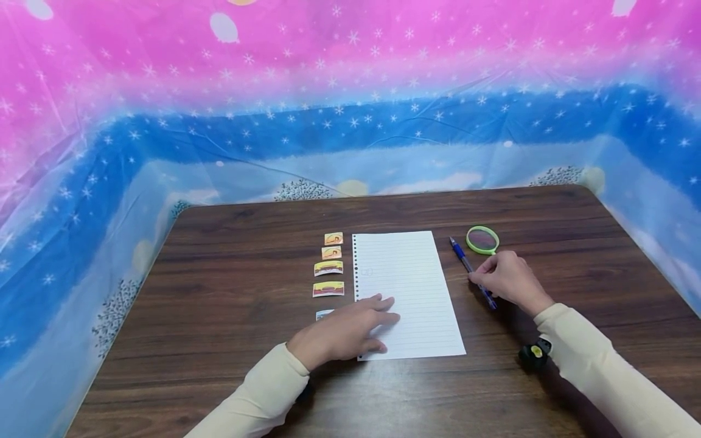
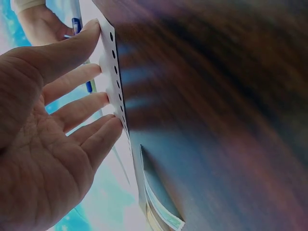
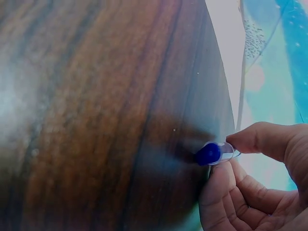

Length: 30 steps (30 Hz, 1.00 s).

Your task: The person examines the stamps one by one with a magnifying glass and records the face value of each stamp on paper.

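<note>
A lined sheet of paper (image 1: pixel 408 267) with punched holes down its left edge lies on the table. My left hand (image 1: pixel 353 325) rests on its lower left part, fingers spread and fairly straight. To the right of the sheet, my right hand (image 1: pixel 509 280) pinches a blue pen (image 1: pixel 459 252) between thumb and fingers. The pen lies aslant, its tip pointing away from me; the right wrist view shows its blue end (image 3: pixel 208 154) close up. Just beyond that hand is a green-rimmed magnifying glass (image 1: pixel 482 240).
Several small picture cards stand in a column left of the sheet: an orange card (image 1: pixel 333 238) at the top, a yellow and red card (image 1: pixel 328 289) lower down. My left hand partly covers a bluish card (image 1: pixel 324 314). Patterned cloth (image 1: pixel 339 128) hangs behind the wooden table (image 1: pixel 235 316).
</note>
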Each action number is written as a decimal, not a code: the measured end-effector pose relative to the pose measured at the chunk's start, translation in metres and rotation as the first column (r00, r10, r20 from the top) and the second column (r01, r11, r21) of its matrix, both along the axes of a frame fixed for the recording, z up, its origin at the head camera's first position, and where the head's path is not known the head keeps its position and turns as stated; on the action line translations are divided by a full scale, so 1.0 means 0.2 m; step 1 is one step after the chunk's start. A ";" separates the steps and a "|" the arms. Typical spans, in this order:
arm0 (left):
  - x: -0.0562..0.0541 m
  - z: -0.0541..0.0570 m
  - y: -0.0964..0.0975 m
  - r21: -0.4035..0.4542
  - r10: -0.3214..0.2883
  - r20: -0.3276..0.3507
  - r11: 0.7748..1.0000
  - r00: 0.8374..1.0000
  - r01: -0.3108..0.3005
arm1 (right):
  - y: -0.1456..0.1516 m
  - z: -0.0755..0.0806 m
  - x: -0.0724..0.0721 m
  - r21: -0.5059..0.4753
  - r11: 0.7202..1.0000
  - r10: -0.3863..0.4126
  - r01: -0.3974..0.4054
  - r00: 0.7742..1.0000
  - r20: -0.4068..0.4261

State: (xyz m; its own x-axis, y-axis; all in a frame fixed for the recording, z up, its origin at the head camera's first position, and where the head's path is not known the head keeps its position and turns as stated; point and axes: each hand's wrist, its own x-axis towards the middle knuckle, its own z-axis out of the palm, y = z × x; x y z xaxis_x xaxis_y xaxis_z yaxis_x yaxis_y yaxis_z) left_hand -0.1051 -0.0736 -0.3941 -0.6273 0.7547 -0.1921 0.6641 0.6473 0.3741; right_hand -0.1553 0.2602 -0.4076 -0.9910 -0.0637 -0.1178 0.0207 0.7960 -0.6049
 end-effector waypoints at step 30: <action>-0.01 0.01 0.01 -0.037 -0.013 0.024 0.999 1.000 0.014 | 0.03 0.10 -0.01 -0.269 0.963 -0.019 0.020 1.000 0.008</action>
